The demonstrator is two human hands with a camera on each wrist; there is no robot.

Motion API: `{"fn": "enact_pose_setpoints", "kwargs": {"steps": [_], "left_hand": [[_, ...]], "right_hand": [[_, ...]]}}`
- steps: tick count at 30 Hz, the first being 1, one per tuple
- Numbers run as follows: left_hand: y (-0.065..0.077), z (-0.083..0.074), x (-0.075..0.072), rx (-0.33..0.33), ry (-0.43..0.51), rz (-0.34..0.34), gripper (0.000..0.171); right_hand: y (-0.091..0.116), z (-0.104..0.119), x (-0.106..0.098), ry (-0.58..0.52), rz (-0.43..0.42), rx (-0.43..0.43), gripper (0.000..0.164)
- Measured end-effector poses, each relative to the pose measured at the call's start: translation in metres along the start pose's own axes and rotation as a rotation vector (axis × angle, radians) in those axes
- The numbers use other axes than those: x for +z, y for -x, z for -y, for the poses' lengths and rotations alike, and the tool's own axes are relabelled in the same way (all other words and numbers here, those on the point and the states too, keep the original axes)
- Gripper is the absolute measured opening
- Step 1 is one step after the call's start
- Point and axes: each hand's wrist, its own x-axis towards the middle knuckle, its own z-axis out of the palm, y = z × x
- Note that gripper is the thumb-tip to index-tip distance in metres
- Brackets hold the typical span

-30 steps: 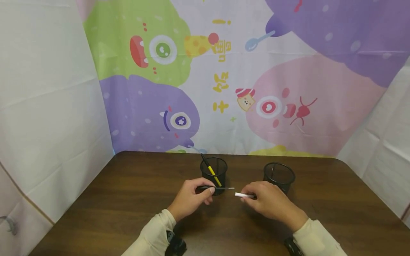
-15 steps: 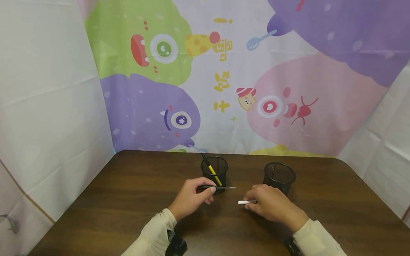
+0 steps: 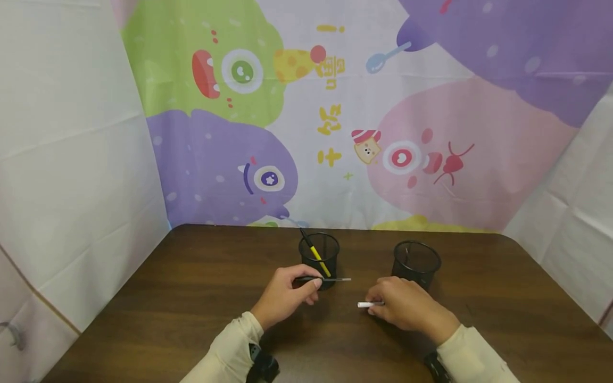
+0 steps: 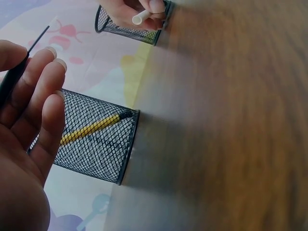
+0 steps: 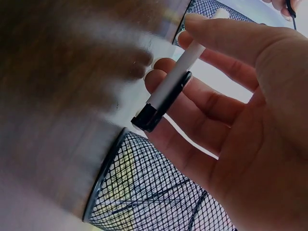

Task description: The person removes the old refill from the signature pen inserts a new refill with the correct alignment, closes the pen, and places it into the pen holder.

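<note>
Between thumb and index finger, my left hand (image 3: 288, 295) pinches a slim black pen-like piece (image 4: 12, 79) with a thin grey rod sticking out toward the right. My right hand (image 3: 407, 306) holds a white pen barrel (image 5: 175, 72) with a black clip and black end, gripped near its other end by the thumb and index finger. In the head view the barrel's white end points left, lower than the rod's tip and apart from it. The palm and back of the right hand hide most of the barrel there.
A black mesh pen cup (image 3: 330, 255) with a yellow-and-black pen (image 3: 316, 255) leaning in it stands behind my left hand. Another black mesh cup (image 3: 416, 260) stands behind my right hand. The brown wooden table (image 3: 191, 282) ends at a cartoon-printed cloth (image 3: 325, 202).
My right hand has moved down and a little right, taking the white pen barrel away from the rod's tip. My left hand stays nearly still.
</note>
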Motion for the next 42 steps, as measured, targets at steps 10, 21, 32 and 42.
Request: {"fn": "enact_pose_setpoints", "kwargs": {"steps": [10,21,32,42], "left_hand": [[0.003,-0.025,0.002,0.003,-0.026,0.006,0.007],[0.005,-0.035,0.003,0.002,-0.034,0.002,0.007],[0.005,-0.034,0.003,0.019,-0.038,-0.004,0.006],[0.005,-0.035,0.003,0.007,-0.039,0.001,0.007]], "right_hand": [[0.000,0.000,-0.002,-0.028,0.022,0.025,0.007],[0.001,-0.001,-0.001,0.002,0.004,0.039,0.008],[0.001,0.001,0.000,0.024,-0.015,0.040,0.012],[0.001,0.002,-0.002,0.010,-0.006,0.061,0.013]]}}
